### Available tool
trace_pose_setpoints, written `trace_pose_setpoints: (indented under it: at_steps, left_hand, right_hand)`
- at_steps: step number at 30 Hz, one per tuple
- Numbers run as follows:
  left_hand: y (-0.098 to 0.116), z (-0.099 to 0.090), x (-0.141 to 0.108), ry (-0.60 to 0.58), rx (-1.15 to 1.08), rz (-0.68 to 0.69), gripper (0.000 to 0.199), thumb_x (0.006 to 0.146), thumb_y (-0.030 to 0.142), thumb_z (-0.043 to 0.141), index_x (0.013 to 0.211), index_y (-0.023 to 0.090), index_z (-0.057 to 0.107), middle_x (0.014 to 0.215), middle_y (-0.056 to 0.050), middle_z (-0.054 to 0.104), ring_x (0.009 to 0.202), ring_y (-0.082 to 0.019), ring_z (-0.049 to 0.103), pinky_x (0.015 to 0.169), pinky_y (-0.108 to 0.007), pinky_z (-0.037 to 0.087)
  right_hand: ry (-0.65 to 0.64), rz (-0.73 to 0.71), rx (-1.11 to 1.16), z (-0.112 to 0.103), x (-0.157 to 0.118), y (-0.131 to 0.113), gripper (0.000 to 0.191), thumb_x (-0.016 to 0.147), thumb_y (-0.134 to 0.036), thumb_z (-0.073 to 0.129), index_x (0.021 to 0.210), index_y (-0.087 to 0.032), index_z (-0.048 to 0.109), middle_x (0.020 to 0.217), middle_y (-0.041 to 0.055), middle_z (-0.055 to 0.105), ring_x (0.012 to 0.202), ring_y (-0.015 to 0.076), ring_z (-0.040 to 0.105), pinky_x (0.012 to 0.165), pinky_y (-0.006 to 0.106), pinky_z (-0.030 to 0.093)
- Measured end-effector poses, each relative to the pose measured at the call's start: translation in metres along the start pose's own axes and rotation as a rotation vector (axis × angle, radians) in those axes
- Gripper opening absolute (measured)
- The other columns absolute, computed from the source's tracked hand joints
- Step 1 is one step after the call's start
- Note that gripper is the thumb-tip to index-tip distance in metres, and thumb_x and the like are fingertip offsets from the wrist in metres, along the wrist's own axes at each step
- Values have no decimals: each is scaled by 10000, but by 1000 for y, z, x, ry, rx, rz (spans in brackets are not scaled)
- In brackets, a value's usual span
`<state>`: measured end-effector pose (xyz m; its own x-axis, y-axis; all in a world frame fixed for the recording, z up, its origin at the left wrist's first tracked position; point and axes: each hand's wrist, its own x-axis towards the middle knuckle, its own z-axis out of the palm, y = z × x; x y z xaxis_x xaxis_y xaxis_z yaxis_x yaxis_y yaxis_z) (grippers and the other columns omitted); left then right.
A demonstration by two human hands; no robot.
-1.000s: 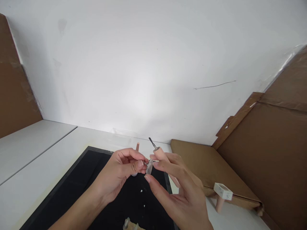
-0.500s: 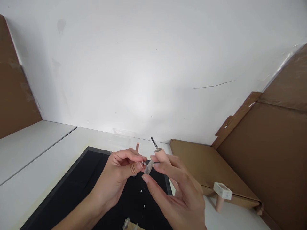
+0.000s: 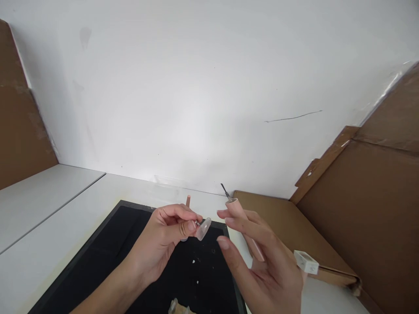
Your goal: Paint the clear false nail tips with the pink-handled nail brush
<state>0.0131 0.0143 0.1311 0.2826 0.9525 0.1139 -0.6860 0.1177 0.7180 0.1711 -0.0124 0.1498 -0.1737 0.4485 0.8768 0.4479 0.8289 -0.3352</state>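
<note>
My left hand pinches a small metal pin between thumb and fingers. At the pin's end sits a clear false nail, tilted up to the right. My right hand is a short way to the right, its thumb and fingertips apart from the nail. Tucked in its fingers is a pink nail polish brush cap, its dark brush tip pointing up and left. A thin pink stick shows behind my left hand; its lower part is hidden.
Under my hands lies a black mat with small white bits. A beige piece with clear nail tips is at the bottom edge. To the right are a flat cardboard box and a white block. Cardboard panels flank the white wall.
My right hand has moved right, away from the false nail, carrying the brush cap with it. The nail now shows uncovered; my left hand has hardly moved.
</note>
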Motion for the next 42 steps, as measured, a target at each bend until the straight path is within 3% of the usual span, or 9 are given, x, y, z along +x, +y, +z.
trace_pose_setpoints:
  at_steps: [4, 9, 12, 19, 25, 42]
  left_hand:
    - [1, 0, 1, 21, -32, -60, 128, 577, 174, 855, 637, 166, 741, 661, 5, 714, 556, -65, 615, 617, -167, 485]
    - [2, 2, 2, 21, -58, -100, 157, 545, 149, 865, 634, 152, 736, 658, 1, 708, 533, -63, 608, 595, -168, 491]
    - [2, 1, 1, 22, -67, -92, 151, 548, 143, 862, 637, 154, 741, 669, 5, 709, 538, -61, 615, 596, -158, 497]
    - [2, 0, 1, 0, -78, -71, 122, 580, 132, 843, 645, 158, 743, 666, -1, 709, 549, -63, 624, 611, -153, 501]
    - [2, 2, 0, 25, -90, -75, 128, 569, 124, 846, 639, 156, 744, 607, 5, 684, 537, -66, 617, 592, -149, 500]
    - [4, 6, -3, 92, -117, -75, 157, 515, 126, 871, 598, 150, 741, 592, -1, 708, 483, -59, 618, 527, -128, 502]
  right_hand:
    - [44, 36, 83, -4, 0, -2, 266, 861, -64, 515, 1035, -235, 617, 765, 26, 648, 754, 186, 625, 625, 313, 505]
    - [34, 122, 229, -5, -5, -12, 219, 934, -213, 479, 1112, -244, 602, 704, 14, 614, 518, 132, 539, 489, 283, 436]
    - [29, 189, 236, -3, -8, -16, 127, 933, -259, 485, 1008, -241, 585, 670, 4, 564, 531, 134, 505, 457, 261, 375]
    - [-26, 150, 178, -1, -6, -12, 82, 917, -210, 481, 951, -222, 555, 666, -13, 518, 583, 131, 463, 562, 285, 379]
    - [-56, 124, 117, -3, -4, -11, 126, 888, -135, 476, 947, -223, 543, 656, -22, 521, 589, 131, 464, 594, 292, 386]
    - [-41, -40, -62, -1, -1, -14, 234, 802, -38, 475, 963, -200, 524, 651, 12, 556, 575, 155, 521, 498, 275, 450]
